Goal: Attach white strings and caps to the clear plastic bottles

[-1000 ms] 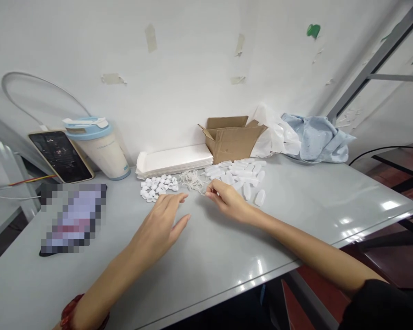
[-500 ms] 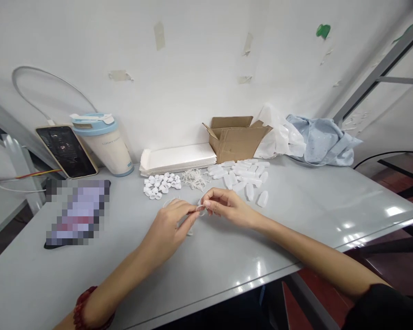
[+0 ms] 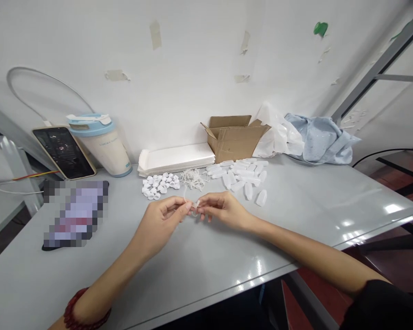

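My left hand pinches a thin white cord between thumb and index finger. My right hand is closed, its fingertips on a small white piece where the cord meets it; the fingers hide most of this piece. Both hands are held close together just above the table. Behind them lie a heap of small white caps, a tangle of white cords and a scatter of translucent white plastic sleeves with rounded ends.
Along the wall stand a stack of flat white boxes, an open cardboard box, a white plastic bag and a light blue cloth. At left are a tumbler, a phone on a cable and a blurred-out device.
The fingertips have shifted slightly left. The left hand has turned, and the cord now sticks up above its fingers. The looped strand between the hands is less visible.
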`<state>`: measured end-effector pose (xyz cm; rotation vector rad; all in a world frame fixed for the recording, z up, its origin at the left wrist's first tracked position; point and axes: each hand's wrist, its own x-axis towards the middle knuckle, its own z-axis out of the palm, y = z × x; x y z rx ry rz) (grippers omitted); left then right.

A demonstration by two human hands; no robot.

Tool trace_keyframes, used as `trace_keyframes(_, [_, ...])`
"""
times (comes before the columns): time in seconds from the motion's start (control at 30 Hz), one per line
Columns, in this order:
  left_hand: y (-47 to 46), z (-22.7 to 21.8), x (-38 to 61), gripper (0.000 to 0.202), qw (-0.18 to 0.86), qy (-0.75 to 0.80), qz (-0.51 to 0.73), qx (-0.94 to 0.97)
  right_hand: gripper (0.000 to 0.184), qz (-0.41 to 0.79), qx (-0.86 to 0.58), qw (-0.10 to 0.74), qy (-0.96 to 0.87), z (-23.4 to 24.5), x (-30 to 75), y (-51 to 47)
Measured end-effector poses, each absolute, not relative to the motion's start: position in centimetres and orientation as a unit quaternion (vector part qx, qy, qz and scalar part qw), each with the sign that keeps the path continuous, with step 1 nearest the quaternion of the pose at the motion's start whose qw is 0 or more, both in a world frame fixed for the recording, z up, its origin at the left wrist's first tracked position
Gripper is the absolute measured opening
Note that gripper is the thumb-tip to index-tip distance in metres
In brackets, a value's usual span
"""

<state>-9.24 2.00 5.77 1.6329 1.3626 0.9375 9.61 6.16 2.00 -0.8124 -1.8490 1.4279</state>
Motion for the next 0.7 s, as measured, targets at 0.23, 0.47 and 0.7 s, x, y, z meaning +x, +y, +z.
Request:
trace_keyframes(0.23, [2.3, 6.2, -10.4, 0.025, 0.360, 0.580, 0.437, 0.585, 0.017, 0.213, -0.320, 0.409, -0.828, 1.4, 11.0, 8.5])
trace_keyframes(0.47, [2.1, 6.4, -9.9, 0.025, 0.358, 0.575, 0.436, 0.593, 0.019, 0.142, -0.237, 0.256, -0.926, 0.6, 11.2, 9.4])
trace_keyframes(0.7, [2.1, 6.4, -10.0, 0.024, 0.357, 0.578, 0.443, 0.585, 0.027, 0.074, -0.257, 0.228, -0.936, 0.8, 11.6, 9.9])
